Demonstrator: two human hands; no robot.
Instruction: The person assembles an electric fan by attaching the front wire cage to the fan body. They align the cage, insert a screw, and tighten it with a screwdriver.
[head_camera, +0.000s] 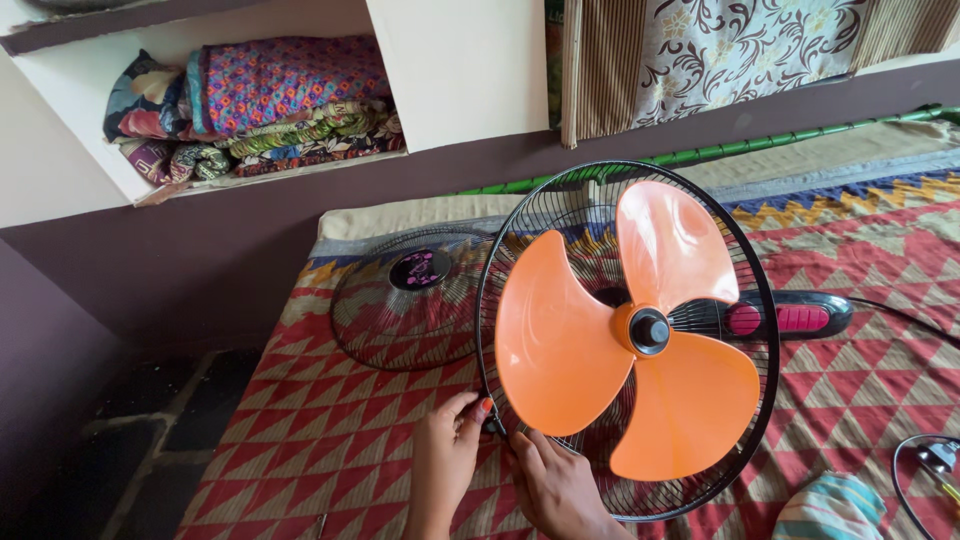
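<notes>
Both hands sit at the near edge of the mat, side by side. Left hand (445, 455): grip nearly closed, thumb and fingertips pinched on the lower left rim of the fan guard (484, 300). Right hand (556, 487): fingers curled against the same rim just beside the left; I cannot tell whether it clamps anything. Fan stands tilted on the patterned mat (300, 440), three orange blades (560, 340) facing me, black hub cap (649, 331) at centre. Black motor housing with pink panels (790, 318) sticks out behind the guard toward the mat's right side. Second guard half (410, 300) lies flat near the mat's far left corner, just beside the fan. Green pole (780, 140) runs along the far edge. Folded cloths (260, 105) stacked in the wall shelf beyond.
</notes>
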